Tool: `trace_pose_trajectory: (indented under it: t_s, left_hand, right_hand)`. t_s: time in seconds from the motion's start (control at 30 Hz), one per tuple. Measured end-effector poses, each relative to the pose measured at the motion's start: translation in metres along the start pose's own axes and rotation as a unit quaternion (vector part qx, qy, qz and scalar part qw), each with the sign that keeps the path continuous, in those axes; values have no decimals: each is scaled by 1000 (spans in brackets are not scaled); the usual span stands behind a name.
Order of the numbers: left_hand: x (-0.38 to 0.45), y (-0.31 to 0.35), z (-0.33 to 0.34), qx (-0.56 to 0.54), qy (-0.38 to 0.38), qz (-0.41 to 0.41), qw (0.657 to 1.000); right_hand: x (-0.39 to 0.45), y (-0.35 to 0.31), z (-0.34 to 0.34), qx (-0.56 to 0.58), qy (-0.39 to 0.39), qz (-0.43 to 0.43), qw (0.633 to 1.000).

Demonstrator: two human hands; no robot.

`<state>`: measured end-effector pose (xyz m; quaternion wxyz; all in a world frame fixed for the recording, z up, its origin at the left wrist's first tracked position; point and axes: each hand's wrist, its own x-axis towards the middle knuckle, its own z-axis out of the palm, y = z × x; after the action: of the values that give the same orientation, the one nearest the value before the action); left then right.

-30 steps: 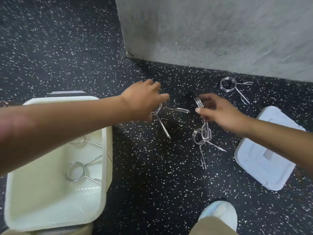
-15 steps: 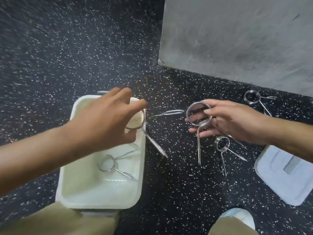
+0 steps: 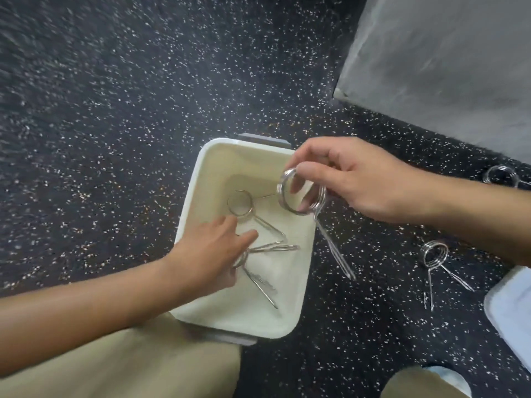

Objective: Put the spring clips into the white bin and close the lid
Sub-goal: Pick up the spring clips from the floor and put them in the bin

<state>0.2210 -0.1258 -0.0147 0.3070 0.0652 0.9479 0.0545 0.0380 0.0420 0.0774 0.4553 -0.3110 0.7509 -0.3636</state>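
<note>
The white bin (image 3: 189,196) stands open on the speckled floor in front of me. My left hand (image 3: 209,254) reaches down inside it, fingers stretched out, with a spring clip (image 3: 270,248) at its fingertips; I cannot tell whether it still grips the ring. Another spring clip (image 3: 241,206) lies on the bin's bottom. My right hand (image 3: 359,182) pinches the ring of a spring clip (image 3: 301,196) over the bin's right rim, its legs hanging outside the wall. Two more clips lie on the floor to the right, one near (image 3: 434,254) and one far (image 3: 500,176). The white lid (image 3: 511,305) lies at the right edge.
A grey concrete block (image 3: 445,67) stands at the upper right. My knee in beige trousers (image 3: 129,363) sits just in front of the bin, and my other knee and shoe (image 3: 425,380) are at the bottom right. Dark speckled floor surrounds everything.
My left hand has gone from above the bin's rim down into it with its clip. My right hand has carried its clip leftward from the floor to the bin's right rim.
</note>
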Motion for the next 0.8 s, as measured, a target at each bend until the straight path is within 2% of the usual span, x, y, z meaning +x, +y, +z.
trace_pose_trajectory:
  t_s: [0.13,0.3,0.43,0.5,0.63,0.8]
  left_hand:
    - [8,4,21,25,-26,-32,999]
    - [21,10,40,62,-32,-49,996]
    - [26,8,49,73,20,-45,996]
    - [29,7,61,86,53,-42,994]
    - [25,14,53,104,31,-52,993]
    - [19,16,53,124,32,-84,988]
  right_hand:
    - [47,-18,27,-37,-15,-16,999]
    - [92,-2,54,-254,-49,-46,965]
    - [111,20,77,-356,-63,-34,932]
    - [115,32,88,-372,-57,-37,926]
    - [115,49,97,-376,-12,-11,927]
    - [119,55,113,-437,8,-15,899]
